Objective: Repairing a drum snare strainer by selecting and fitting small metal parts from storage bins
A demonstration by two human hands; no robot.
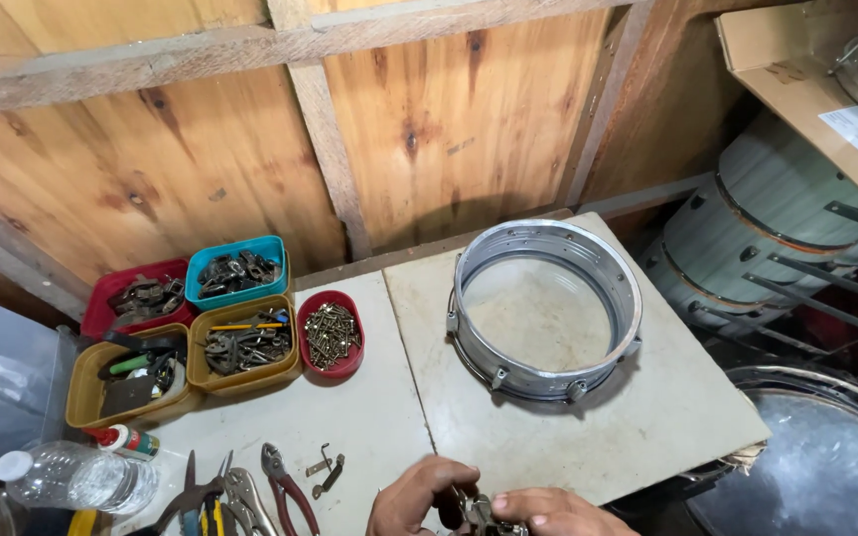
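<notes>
At the bottom edge my left hand (417, 499) and my right hand (553, 514) meet over the white table (667, 417). Together they pinch a small dark metal fitting (477, 513) between their fingers. A bare metal drum shell (545, 310) with lugs round its side lies flat on the table, well beyond my hands. Two small metal brackets (325, 470) lie on the table just left of my left hand.
Red, teal and mustard tubs (240, 342) of screws and metal hardware stand at the left. Pliers and cutters (240, 491) lie at the front left beside a plastic water bottle (76, 476). Grey drums (777, 228) stack at the right under a wooden shelf; plank wall behind.
</notes>
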